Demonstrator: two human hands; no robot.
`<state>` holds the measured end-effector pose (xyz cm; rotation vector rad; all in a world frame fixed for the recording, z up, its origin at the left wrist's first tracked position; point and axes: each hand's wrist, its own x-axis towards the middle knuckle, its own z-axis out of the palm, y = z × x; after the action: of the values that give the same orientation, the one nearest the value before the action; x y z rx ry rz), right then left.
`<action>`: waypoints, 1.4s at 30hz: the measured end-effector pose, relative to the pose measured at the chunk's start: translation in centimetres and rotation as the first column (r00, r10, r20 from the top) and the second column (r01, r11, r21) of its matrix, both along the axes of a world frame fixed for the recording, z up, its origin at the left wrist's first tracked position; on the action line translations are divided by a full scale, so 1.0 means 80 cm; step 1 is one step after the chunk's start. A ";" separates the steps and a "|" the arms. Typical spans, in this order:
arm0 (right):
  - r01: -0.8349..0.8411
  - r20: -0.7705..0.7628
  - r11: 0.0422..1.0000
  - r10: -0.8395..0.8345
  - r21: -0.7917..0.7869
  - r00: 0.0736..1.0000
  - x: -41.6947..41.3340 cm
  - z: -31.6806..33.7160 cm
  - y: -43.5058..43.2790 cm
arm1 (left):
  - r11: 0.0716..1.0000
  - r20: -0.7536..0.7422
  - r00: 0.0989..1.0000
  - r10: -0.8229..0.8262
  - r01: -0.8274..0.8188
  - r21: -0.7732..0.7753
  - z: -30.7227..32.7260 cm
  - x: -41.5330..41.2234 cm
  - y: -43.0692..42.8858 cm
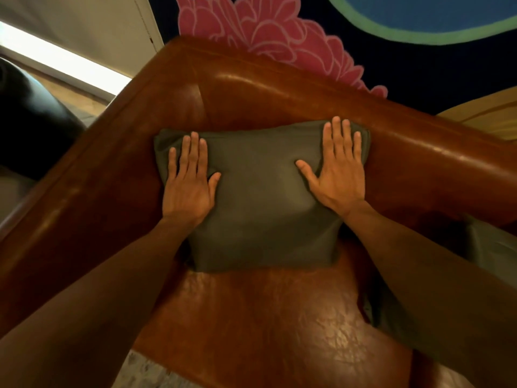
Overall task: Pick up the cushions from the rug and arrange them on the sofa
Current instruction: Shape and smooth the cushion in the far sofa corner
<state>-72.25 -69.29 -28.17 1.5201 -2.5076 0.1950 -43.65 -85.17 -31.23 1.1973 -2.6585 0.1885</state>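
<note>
A grey-green cushion [260, 197] leans upright against the backrest in the left corner of a brown leather sofa [251, 326]. My left hand [190, 183] lies flat on the cushion's left side, fingers spread. My right hand [337, 169] lies flat on its upper right side, fingers reaching the top edge. Neither hand grips the fabric. A second grey-green cushion [481, 247] sits to the right, largely hidden behind my right forearm.
The sofa's left armrest [92, 163] runs diagonally at the left. Behind the backrest hangs a dark wall piece with a pink flower [265, 32] and a blue shape. A black rounded object [28, 116] stands at the far left. A patch of pale rug [145, 371] shows below.
</note>
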 end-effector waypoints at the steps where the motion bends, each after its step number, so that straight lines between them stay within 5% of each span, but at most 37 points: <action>1: 0.035 -0.002 0.999 -0.035 -0.008 0.999 -0.001 0.002 0.000 | 1.000 -0.005 1.000 0.007 -0.007 0.004 0.001 0.000 0.001; 8: 0.135 0.016 0.987 -0.134 -0.085 0.991 0.024 0.020 0.004 | 0.997 -0.135 0.988 0.080 -0.080 0.004 0.018 -0.007 0.043; 12: -0.264 -0.022 0.956 0.263 -0.126 0.964 0.118 -0.005 0.004 | 0.976 -0.189 0.957 -0.219 0.212 -0.053 0.014 -0.051 0.109; 14: -0.311 -0.040 0.949 0.309 -0.061 0.950 0.137 -0.023 0.008 | 0.968 -0.165 0.953 -0.253 0.248 -0.048 0.002 -0.060 0.121; 26: -0.256 -0.096 0.965 0.249 -0.062 0.964 0.062 -0.050 0.001 | 0.943 -0.029 0.950 -0.311 0.304 -0.136 -0.042 -0.045 0.053; 36: 0.006 0.059 0.998 -0.003 -0.057 0.998 0.028 -0.020 0.044 | 0.998 -0.094 0.993 -0.068 0.066 -0.020 -0.020 0.021 0.030; 39: -0.265 0.033 0.957 0.271 -0.117 0.962 0.076 -0.029 0.062 | 0.970 -0.118 0.962 -0.244 0.245 -0.013 -0.029 0.017 0.082; 42: -0.494 -0.013 0.868 0.495 0.039 0.869 0.114 -0.055 0.082 | 0.885 0.002 0.885 -0.465 0.465 -0.005 -0.048 0.005 0.130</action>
<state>-63.15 -62.70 -32.57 2.1422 -2.0577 0.2072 -43.25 -74.74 -35.06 0.5203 -2.8468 0.1126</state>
